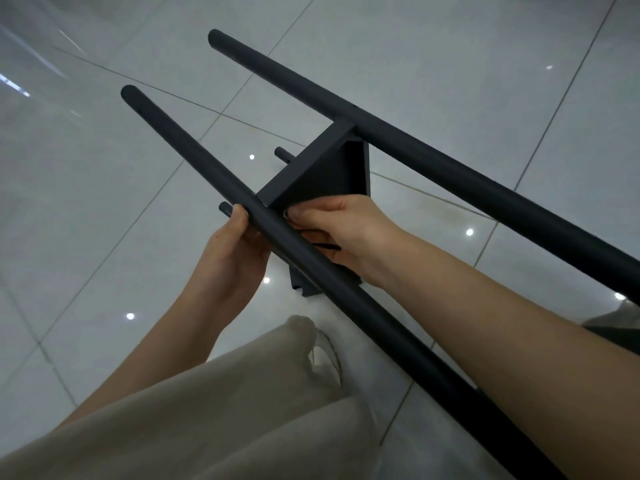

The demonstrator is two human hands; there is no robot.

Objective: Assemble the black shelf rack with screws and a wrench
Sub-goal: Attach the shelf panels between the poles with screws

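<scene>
Beige trouser leg (207, 410) nearest; L hand (235, 251) curled round near tube (180, 147) of black rack (433, 150), held over tiled floor (104, 202); R hand (346, 226) fingertips bunched at shelf panel (322, 174) corner by that tube, can't tell if gripping anything.

Glossy pale grey floor tiles (433, 64) with thin dark grout lines mirror small ceiling lights (469, 232)

The left hand (239, 252) and right hand (349, 226) are bare, as are both forearms (485, 327). Loose, light beige trousers (207, 410) of soft, creased fabric cover the legs; a white shoe (323, 358) shows below the hem.
</scene>
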